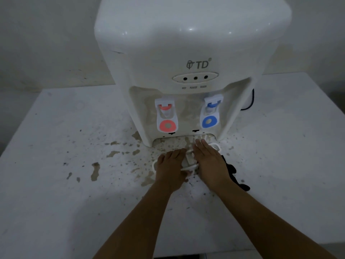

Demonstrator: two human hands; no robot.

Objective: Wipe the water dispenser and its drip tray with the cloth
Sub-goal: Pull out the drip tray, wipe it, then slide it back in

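Both hands on the drip tray in front of the water dispenser, on a stained desk.

The white drip tray (188,161) lies on the desk (56,146) just in front of the dispenser's base, pulled out of its slot (171,142), which is speckled with brown residue. The left hand (170,165) rests on the tray's left part with fingers straight and close together; the right hand (209,157) lies flat on its right part, fingers straight and reaching toward the slot. A black cloth (233,171) lies on the desk just right of the right hand, partly hidden by it. The white water dispenser (186,62) stands upright at the far middle of the desk, with a red tap (167,116) on the left and a blue tap (211,114) on the right. Brown spatters (95,170) spread over the desk to the left and near the tray.
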